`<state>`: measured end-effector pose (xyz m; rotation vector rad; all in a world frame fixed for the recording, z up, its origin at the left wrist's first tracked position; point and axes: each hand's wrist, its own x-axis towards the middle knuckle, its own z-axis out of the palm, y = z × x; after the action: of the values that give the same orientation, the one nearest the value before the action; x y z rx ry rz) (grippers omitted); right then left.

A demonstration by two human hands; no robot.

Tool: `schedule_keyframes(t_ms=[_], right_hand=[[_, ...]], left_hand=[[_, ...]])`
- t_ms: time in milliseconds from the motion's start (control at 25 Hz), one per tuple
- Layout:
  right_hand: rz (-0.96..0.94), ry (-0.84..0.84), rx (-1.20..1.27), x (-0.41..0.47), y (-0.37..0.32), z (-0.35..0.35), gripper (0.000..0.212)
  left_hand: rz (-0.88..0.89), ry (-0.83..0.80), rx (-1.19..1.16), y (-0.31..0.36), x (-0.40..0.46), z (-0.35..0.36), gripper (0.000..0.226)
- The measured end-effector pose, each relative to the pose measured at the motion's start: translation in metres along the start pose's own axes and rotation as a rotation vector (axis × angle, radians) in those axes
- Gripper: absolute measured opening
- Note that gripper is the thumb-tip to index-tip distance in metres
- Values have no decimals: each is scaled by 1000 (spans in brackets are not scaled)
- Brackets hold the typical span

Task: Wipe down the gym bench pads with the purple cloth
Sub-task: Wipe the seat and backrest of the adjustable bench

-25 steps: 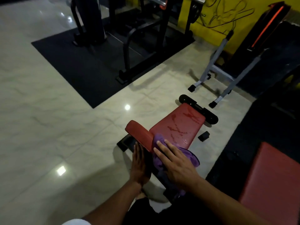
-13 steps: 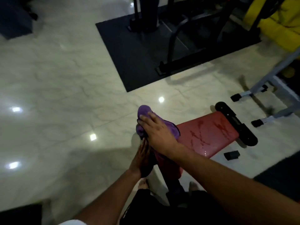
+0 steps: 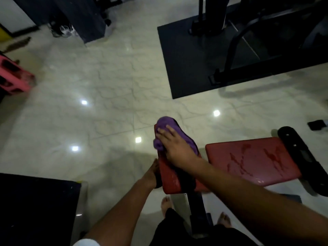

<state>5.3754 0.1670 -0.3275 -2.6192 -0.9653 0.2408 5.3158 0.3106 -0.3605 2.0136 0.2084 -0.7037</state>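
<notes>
While right hand point(image 3: 174, 148) presses purple cloth point(image 3: 168, 124), tilted pad point(image 3: 168, 176) runs away from camera.

I see the cloth point(image 3: 174, 134) in a bright purple, lying over a red pad point(image 3: 169, 176). To the right of this pad, the long bench pad point(image 3: 252, 159) is the same red, with darker wet streaks on it, and its end bar point(image 3: 301, 157) is black. The floor point(image 3: 106, 96) around the bench is pale cream with thin grey veins like marble and small white light spots. Far behind the bench lies a black mat point(image 3: 186, 63). Far left of the bench there is a pink crate point(image 3: 13, 79).
</notes>
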Motion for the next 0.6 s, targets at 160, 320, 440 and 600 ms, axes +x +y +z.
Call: schedule_keyframes(t_ms=[160, 320, 440, 600], right_hand=[[119, 41, 229, 69, 16, -38, 57], [232, 375, 793, -11, 23, -40, 47], [443, 521, 1123, -92, 19, -38, 36], [407, 358, 985, -126, -36, 16, 49]], left_hand=[[74, 101, 460, 11, -31, -18, 32], [208, 362, 262, 29, -33, -30, 51], [231, 470, 158, 61, -27, -22, 57], [313, 454, 378, 66, -7, 3, 65]])
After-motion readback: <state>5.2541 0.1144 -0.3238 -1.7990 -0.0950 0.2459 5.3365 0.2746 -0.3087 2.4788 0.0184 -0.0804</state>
